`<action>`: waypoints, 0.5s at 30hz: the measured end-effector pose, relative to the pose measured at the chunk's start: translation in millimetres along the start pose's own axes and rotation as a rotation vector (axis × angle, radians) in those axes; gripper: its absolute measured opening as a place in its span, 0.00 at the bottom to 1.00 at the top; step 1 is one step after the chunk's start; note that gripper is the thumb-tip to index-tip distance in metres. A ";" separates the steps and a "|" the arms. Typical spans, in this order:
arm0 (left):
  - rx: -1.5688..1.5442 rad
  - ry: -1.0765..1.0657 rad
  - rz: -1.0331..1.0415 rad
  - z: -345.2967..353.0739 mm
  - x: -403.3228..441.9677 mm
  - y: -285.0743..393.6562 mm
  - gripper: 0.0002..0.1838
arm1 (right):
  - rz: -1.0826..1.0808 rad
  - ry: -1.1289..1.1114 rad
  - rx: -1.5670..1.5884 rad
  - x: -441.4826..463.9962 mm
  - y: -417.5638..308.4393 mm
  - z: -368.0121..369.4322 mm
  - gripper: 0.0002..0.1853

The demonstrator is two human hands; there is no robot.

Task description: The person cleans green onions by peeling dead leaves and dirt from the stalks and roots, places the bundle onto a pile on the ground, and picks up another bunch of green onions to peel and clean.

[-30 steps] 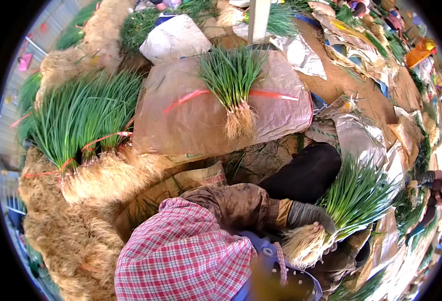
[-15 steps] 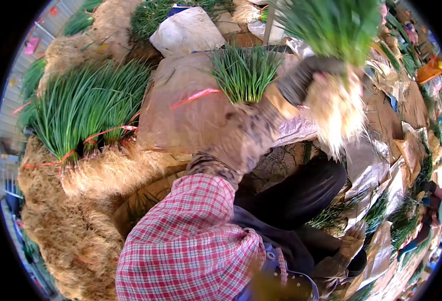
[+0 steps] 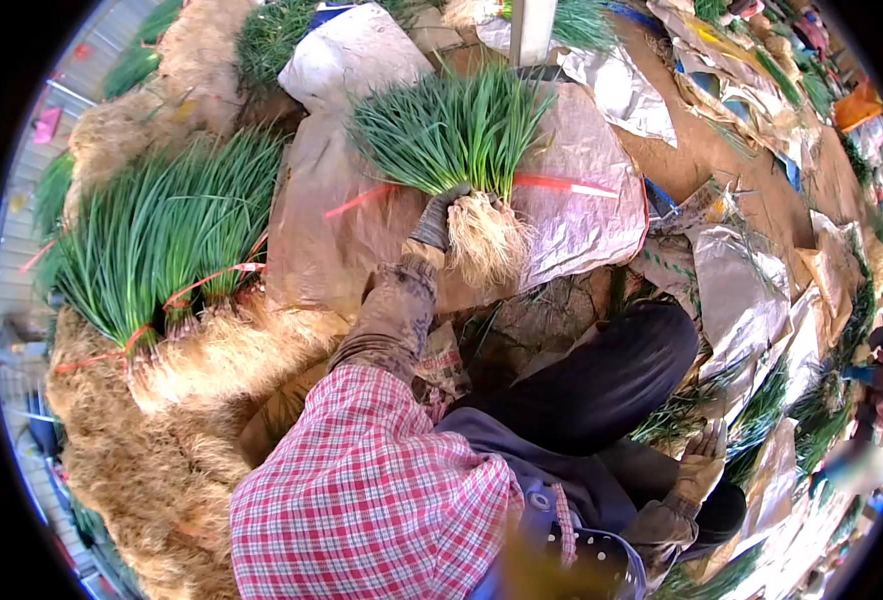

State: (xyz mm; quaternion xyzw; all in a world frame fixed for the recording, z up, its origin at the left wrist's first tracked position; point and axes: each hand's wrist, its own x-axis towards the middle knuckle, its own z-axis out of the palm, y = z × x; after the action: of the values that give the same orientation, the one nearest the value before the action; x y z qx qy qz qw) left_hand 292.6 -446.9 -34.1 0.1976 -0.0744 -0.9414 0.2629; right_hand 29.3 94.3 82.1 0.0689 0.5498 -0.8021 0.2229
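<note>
My left hand, in a dark grey glove, is closed round the base of a bundle of green onions. The bundle lies on a brownish plastic-covered sack, its leaves pointing away and its pale roots towards me. Its leaves merge with those of the bundle laid there earlier, so the two are hard to tell apart. A red ribbon runs beneath them across the sack. My right hand, in a tan glove, is held low by my knee at the right, fingers stretched out and holding nothing.
Tied bundles of green onions stand at the left on a heap of pale roots. A white sack and a post are beyond. Crumpled sacking lies at the right, with another person at the far right.
My left hand has carried its onion bundle from beside my right hand, up and over to the left, onto the sack with the other bundle. My right hand has come away from the onions, its fingers stretched.
</note>
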 end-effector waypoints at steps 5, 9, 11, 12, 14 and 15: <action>0.308 0.076 0.189 14.2 -6.3 8.0 0.19 | -0.018 -0.107 0.053 -4.4 6.1 3.9 0.29; 0.975 0.231 0.400 29.1 -35.6 11.6 0.19 | 0.042 -0.111 0.056 7.1 19.7 -6.8 0.24; 1.180 0.211 0.368 -2.8 -27.5 15.3 0.21 | 0.025 0.030 0.043 4.4 28.5 5.7 0.21; 1.248 0.189 0.352 -14.3 -19.3 15.6 0.21 | 0.017 0.104 0.043 4.1 32.3 9.9 0.20; 1.343 0.122 0.350 -25.0 1.5 15.3 0.23 | 0.011 0.196 0.077 2.1 41.4 14.2 0.18; 1.370 0.090 0.357 -25.8 11.4 14.6 0.24 | 0.010 0.185 0.129 1.8 47.1 13.0 0.18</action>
State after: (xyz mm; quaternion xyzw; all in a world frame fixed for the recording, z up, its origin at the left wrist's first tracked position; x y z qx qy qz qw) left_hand 301.1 -466.3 -57.9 0.3418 -0.6701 -0.6165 0.2325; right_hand 49.8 68.0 46.4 0.1597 0.5148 -0.8250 0.1701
